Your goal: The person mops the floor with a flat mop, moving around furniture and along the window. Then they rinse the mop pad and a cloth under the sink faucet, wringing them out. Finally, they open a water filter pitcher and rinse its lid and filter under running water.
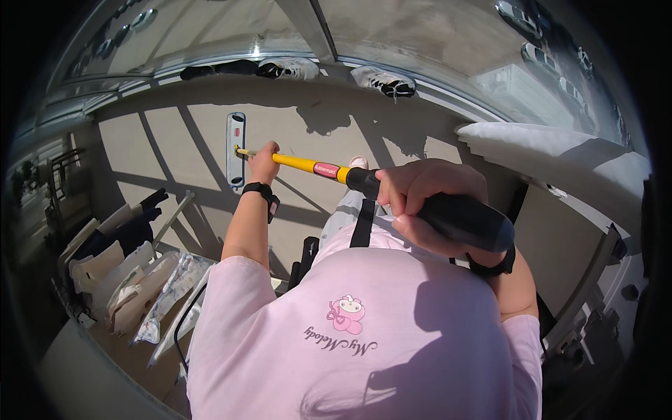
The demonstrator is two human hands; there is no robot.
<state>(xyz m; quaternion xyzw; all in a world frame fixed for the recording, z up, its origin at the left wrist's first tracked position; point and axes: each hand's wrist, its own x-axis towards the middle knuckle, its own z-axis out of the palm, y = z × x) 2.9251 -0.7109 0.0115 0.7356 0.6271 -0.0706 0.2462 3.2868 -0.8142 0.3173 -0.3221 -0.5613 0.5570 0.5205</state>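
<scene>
A flat mop with a yellow handle [300, 163] slants across the view in front of my body. My right hand [433, 194] is wrapped around its thick black grip [470, 223], close to my chest. Lower on the pole, my left hand [264, 164] clasps the yellow shaft near the head. The long, narrow mop head [236, 149] rests on the beige floor [207, 126], with a blue edge showing around its pale plate. A Rubbermaid label [326, 169] sits on the handle between my hands.
Shoes [289, 68] and a white sneaker [384, 83] line the foot of the glass panels [409, 37]. At left, a drying rack [173, 218] holds several hanging clothes [123, 268]. White ribbed material [546, 149] bulges in from the right. Bar shadows cross the floor.
</scene>
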